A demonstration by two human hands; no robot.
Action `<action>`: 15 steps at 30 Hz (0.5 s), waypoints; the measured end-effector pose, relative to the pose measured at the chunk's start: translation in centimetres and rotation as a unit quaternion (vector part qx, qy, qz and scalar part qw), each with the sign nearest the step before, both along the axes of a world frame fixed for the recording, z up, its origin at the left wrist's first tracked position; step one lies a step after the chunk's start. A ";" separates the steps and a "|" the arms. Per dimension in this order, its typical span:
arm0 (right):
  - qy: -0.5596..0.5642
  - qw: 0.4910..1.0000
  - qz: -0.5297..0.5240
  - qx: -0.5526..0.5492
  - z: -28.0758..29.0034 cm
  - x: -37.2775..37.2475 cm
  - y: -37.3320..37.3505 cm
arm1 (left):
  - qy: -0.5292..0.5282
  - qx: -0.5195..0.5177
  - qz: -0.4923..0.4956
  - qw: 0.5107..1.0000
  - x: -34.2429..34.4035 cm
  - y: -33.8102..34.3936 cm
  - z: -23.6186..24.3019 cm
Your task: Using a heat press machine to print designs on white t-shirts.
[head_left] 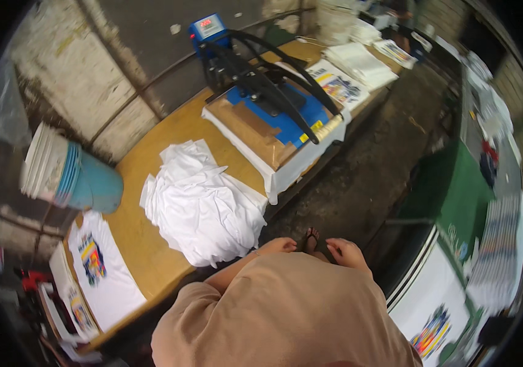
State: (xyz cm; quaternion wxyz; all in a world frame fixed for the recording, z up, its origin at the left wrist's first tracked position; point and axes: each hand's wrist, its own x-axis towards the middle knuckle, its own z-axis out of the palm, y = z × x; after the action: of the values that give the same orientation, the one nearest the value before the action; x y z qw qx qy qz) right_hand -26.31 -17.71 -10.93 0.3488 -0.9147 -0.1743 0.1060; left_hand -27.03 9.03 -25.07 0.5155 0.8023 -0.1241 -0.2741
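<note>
Okay, both hands are hanging in front of me off the table's near edge: my left hand (283, 244) is sitting half-open beside the garment pile, my right hand (346, 252) is showing loosely bent fingers, and neither is gripping anything I can make out. The white garment pile (203, 205) is lying rumpled mid-table, reaching the near edge of the table (133, 235). Right of it, the heat press (264, 92) is standing between near and far edges, apparently lowered, with white cloth (283, 183) draping out underneath toward the near edge. A printed white shirt (111, 269) is lying flat by the left end; a blue-and-white bucket (93, 177) is standing at the far edge.

Handling-wise, I should be taking one piece at a time, pinching it by two corners so the rest isn't sliding off the near edge. I should be smoothing creases outward with flat palms, watching that no fold is sitting under the plate, and using only the press's handle, since the plate could be running hot.
</note>
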 end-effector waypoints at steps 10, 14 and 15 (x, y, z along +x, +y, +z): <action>0.276 0.908 0.273 0.157 -6.0 16.4 2.3 | -0.005 0.052 0.355 0.933 3.3 0.3 2.0; 0.267 0.873 0.397 0.097 -6.0 17.5 10.7 | -0.025 0.042 0.514 0.857 -1.8 3.0 -1.3; 0.223 0.867 0.427 0.125 -6.8 17.6 13.1 | 0.030 -0.006 0.593 0.805 -2.8 4.2 0.1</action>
State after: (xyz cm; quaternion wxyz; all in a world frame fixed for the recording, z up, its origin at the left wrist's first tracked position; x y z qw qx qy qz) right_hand -8.67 -4.63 -17.73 0.4103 -0.6519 -0.4768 0.4234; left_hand -29.82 13.26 -24.94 0.5856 0.7082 0.3896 0.0617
